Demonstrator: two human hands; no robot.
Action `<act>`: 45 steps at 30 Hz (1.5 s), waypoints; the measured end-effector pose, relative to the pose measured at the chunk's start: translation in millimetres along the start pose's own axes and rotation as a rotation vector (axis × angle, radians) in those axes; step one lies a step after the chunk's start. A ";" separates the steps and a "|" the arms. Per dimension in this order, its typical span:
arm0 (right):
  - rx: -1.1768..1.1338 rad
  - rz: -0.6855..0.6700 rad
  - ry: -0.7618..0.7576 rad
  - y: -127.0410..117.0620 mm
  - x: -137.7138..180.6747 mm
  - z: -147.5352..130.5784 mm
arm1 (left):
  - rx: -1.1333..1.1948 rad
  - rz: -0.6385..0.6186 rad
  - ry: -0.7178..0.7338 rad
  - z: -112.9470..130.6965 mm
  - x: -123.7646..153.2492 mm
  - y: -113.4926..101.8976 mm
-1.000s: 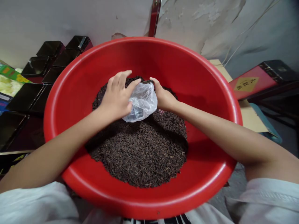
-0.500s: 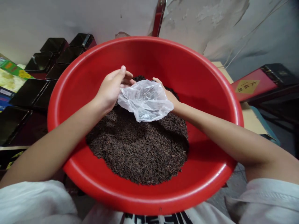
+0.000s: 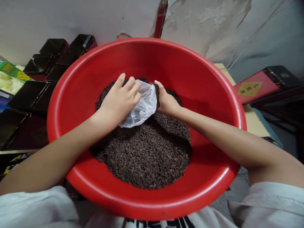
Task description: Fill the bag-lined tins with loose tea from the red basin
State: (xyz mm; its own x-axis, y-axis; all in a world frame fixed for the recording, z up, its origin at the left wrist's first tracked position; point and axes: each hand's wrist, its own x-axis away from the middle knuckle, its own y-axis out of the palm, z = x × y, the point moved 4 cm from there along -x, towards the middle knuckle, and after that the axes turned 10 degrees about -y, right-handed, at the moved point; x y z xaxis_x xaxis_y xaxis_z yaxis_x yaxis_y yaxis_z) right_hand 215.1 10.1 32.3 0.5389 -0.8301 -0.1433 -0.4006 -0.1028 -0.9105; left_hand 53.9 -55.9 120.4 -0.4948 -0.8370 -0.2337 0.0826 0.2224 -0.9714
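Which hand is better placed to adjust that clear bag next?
Probably the left hand: it lies over the left side of the clear bag, while the right hand seems occupied, holding the dark-edged container at the bag's right.

Your tub is bright red, with pale shiny streaks along its rim. The leaves in it are dark brown, flecked with lighter brown. Your bag is see-through and whitish, and your container shows a dark, almost black edge. Your sleeves are whitish grey, and your shirt carries bold black marks on pale cloth. On your left, the tins show black and dark maroon. On your right, a box is pinkish red with a yellow diamond, dark characters and a black end. The wall is grey with paler patches, the cardboard tan.
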 end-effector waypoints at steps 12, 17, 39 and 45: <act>-0.059 0.047 -0.002 5.8 0.8 4.6 | 0.130 0.131 -0.065 -11.7 -12.3 1.9; -0.049 0.022 -0.002 3.3 0.8 -1.4 | 0.181 0.111 -0.260 -21.0 -13.6 -4.2; -0.018 0.039 -0.064 7.5 1.5 -1.5 | 0.263 0.106 -0.080 -21.7 -6.0 31.4; -0.044 0.034 -0.030 3.6 0.8 -3.9 | 0.250 0.147 -0.099 -26.0 -14.8 24.2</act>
State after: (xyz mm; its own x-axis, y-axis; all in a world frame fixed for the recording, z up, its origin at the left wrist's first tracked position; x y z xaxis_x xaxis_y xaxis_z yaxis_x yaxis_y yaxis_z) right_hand 211.2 7.0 30.4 0.5458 -0.8170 -0.1858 -0.4506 -0.0992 -0.8872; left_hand 40.7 -25.1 101.5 -0.3761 -0.8524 -0.3633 0.3635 0.2249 -0.9040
